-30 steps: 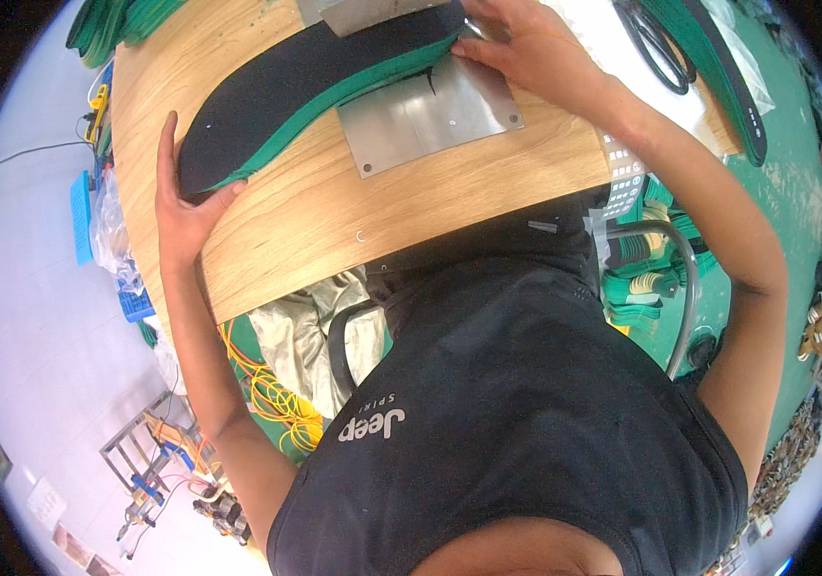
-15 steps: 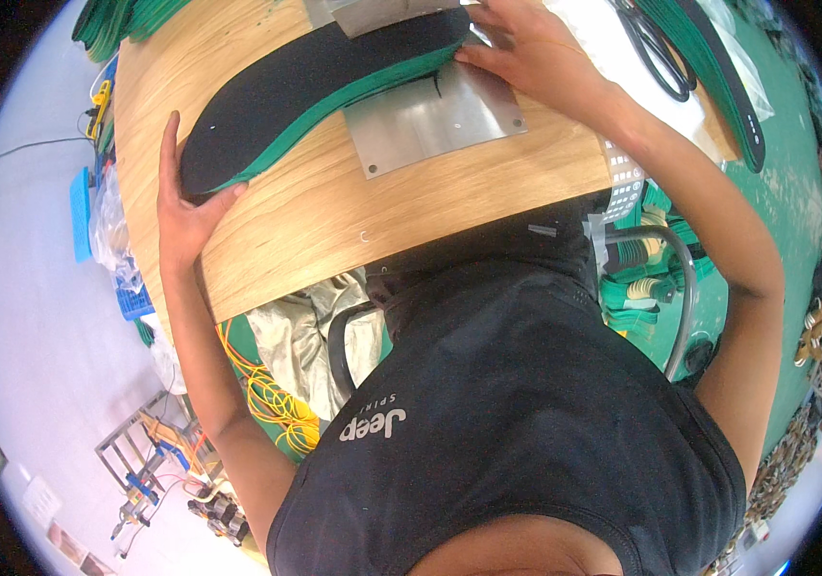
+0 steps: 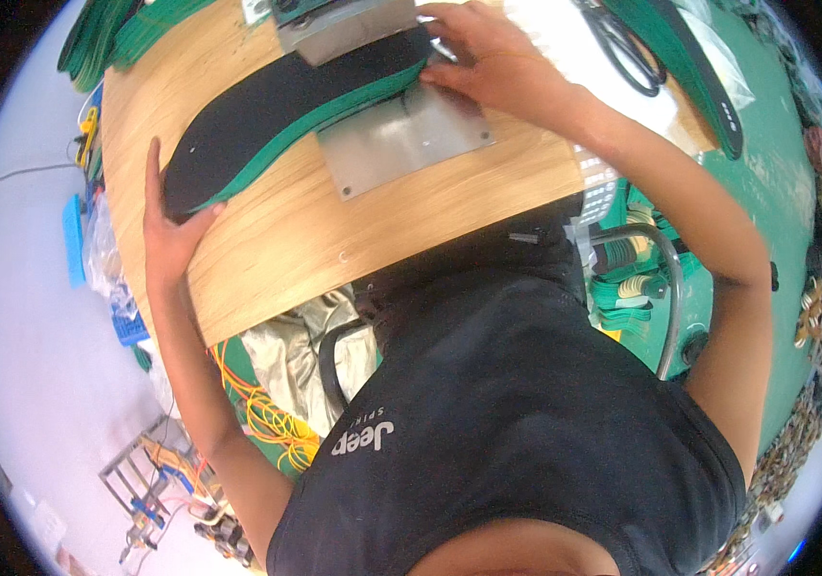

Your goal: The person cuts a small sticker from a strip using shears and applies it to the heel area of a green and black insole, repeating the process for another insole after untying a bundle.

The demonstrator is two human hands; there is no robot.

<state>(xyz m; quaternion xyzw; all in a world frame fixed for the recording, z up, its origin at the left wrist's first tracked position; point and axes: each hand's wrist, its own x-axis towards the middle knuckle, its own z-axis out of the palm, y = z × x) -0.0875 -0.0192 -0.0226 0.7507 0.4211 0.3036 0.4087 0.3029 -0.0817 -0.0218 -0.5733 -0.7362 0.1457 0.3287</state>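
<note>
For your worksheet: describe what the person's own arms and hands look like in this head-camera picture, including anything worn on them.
Both arms are bare from the shoulder down; the dark sleeveless top ends at the shoulders, so no sleeves cover them. The left hand and right hand wear no gloves. A thin band seems to circle the right wrist, though it is too small to be sure. No watch or rings are visible.

- clear plastic bag, left edge of frame, crumpled, beside the wooden table
- clear plastic wrap, upper right, glossy, lying on green surface
- no labels, signs, screens
</note>
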